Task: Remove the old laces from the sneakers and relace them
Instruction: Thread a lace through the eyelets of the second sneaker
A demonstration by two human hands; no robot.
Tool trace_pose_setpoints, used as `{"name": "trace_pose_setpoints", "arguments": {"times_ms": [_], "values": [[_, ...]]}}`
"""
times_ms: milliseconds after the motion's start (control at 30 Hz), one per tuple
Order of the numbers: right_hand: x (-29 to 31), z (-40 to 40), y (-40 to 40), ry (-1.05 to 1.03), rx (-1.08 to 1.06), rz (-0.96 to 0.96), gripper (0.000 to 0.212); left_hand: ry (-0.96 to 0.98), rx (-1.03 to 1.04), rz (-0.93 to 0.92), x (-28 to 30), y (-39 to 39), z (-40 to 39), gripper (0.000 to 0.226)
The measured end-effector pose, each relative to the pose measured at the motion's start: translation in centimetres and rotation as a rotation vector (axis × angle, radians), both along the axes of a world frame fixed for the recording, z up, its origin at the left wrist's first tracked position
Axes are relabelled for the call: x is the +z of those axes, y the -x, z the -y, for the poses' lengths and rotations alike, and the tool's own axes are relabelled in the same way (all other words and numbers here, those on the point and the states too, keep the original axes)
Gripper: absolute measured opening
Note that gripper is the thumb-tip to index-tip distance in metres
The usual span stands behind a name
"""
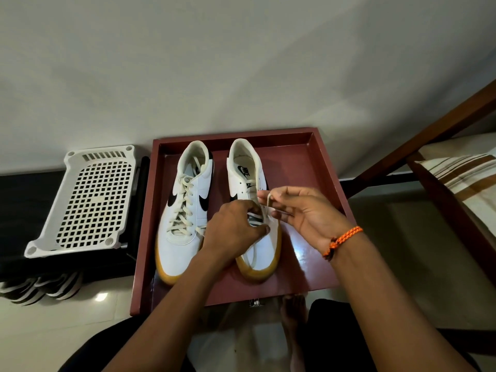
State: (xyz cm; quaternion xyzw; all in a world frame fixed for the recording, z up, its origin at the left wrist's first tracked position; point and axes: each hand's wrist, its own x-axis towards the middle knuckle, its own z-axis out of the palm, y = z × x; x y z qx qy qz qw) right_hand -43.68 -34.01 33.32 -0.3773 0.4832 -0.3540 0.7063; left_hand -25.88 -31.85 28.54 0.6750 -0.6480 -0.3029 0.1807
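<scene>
Two white sneakers are sitting in the maroon tray (319, 146), where the left hand (233, 232) is bracing the right sneaker (257, 210) while the right hand (303, 213) is pinching its lace (268, 200), which risks slipping out if the pinch loosens.

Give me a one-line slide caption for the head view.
Both hands work the lace on the right sneaker in a maroon tray; left sneaker is fully laced.
</scene>
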Motion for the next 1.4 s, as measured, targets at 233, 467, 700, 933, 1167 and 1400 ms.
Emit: {"name": "trace_pose_setpoints", "arguments": {"times_ms": [233, 467, 700, 933, 1167, 1400], "values": [[-0.9, 0.5, 0.4, 0.308, 0.070, -0.520, 0.017, 0.011, 0.013, -0.010, 0.1, -0.2, -0.1, 0.025], [-3.1, -0.5, -1.1, 0.421, 0.346, -1.014, 0.022, 0.064, 0.007, -0.060, 0.2, -0.1, -0.3, 0.023], [-2.2, 0.1, -0.5, 0.407, 0.191, -0.646, 0.032, 0.035, 0.002, -0.053, 0.5, -0.2, -0.1, 0.027], [1.0, 0.1, -0.3, 0.291, -0.091, -0.046, 0.026, 0.013, 0.013, -0.034, 0.6, -0.3, 0.0, 0.030], [-1.9, 0.4, -0.1, 0.439, -0.041, -0.750, 0.025, 0.037, -0.008, 0.019, 0.8, -0.5, -0.1, 0.031], [-3.5, -1.0, -1.3, 0.553, 0.318, -1.140, 0.015, 0.130, -0.050, 0.161, 0.6, -0.5, -0.1, 0.037]]}}
